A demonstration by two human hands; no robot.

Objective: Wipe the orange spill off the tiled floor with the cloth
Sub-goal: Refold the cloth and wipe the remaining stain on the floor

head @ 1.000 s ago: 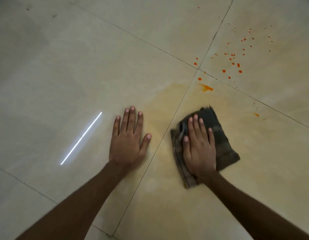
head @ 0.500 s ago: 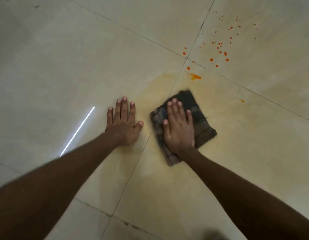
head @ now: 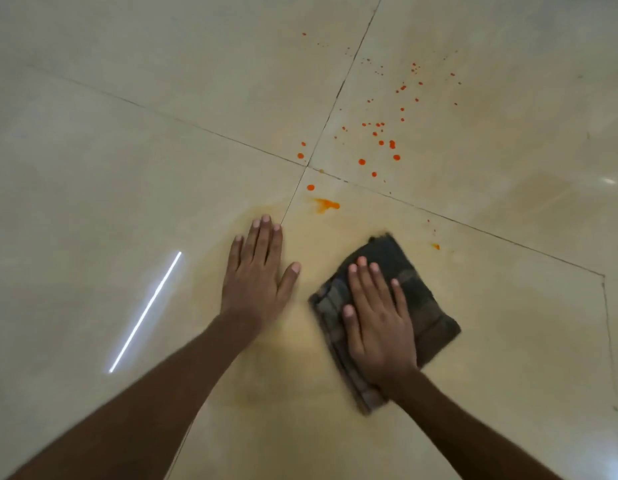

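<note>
A folded dark checked cloth (head: 421, 299) lies flat on the beige tiled floor (head: 127, 168). My right hand (head: 378, 320) presses down on it with straight fingers. To its left, my left hand (head: 257, 275) rests flat on the floor, fingers spread, over a grout line. A faint yellow-orange smear (head: 321, 244) surrounds both hands. A thicker orange blob (head: 326, 204) sits just beyond the cloth. Several small orange drops (head: 380, 143) dot the tile farther away, and a small one (head: 435, 246) lies right of the cloth.
Dark grout lines (head: 338, 88) cross just beyond my left hand. A bright white strip of reflected light (head: 144, 311) shows on the glossy tile at the left.
My right hand has slid the cloth to the right, away from my left hand. My left hand stays planted on the floor while the view has shifted.
</note>
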